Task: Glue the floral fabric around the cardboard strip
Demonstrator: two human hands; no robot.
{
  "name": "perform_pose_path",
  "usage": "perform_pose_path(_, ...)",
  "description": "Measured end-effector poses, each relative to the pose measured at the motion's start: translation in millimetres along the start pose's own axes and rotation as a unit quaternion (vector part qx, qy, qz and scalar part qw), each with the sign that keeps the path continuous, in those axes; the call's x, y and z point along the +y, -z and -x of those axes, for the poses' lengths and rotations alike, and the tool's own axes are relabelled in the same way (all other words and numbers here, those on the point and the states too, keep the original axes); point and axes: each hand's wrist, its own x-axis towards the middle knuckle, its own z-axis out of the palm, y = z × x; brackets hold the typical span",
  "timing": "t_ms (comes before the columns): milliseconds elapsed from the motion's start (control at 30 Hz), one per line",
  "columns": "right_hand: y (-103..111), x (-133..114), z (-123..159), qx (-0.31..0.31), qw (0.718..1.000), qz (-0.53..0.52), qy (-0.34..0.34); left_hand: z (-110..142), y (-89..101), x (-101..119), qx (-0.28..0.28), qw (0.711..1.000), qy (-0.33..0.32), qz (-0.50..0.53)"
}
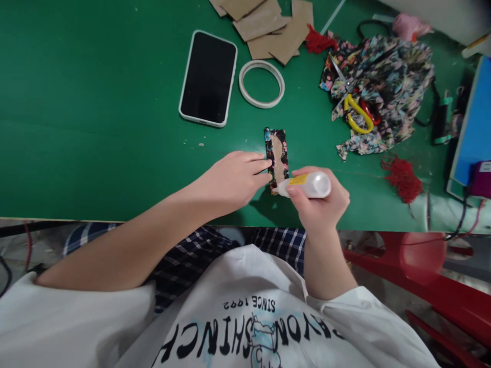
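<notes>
- Strip (279, 153): a slim rectangle on the smooth green table (95, 102), close in front of the torso; dark floral cloth around a bare, matte brown middle (ragged along the inner cloth edges).
- Beyond the strip: a flat white tape ring (262, 104); farther off, overlapping brown card (264, 25) with straight-cut edges.
- Beyond and left of the strip: a glossy black phone (209, 77) with a pale, rounded rim.
- Right of the strip, well apart: crumpled floral cloth (402, 87) under scissors (350, 98) (one yellow handle, one red), plus a fuzzy tangle of red thread (404, 180).
- Left hand (241, 176): from the strip's left, back upward, loosely open with fingers extended; fingertips on its left edge, with a grip on nothing.
- Right hand (324, 199): right of the strip, curled firmly around a smooth white bottle (312, 185), thumb along its near side; bottle tilted, with the nozzle at the strip's near end (cannot tell whether touching).
</notes>
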Motion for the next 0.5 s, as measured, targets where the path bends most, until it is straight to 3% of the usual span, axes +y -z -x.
perform_pose_path(200,2.3,1.6,1.3,0.008,0.999,0.019,-0.036,-0.3,0.6,0.3,0.003,1.000,0.003,0.017)
perform_pose_path(500,-2.1,-0.5,0.4,0.009,1.000,-0.008,-0.023,-0.4,0.9,0.3,0.004,1.000,-0.001,0.001)
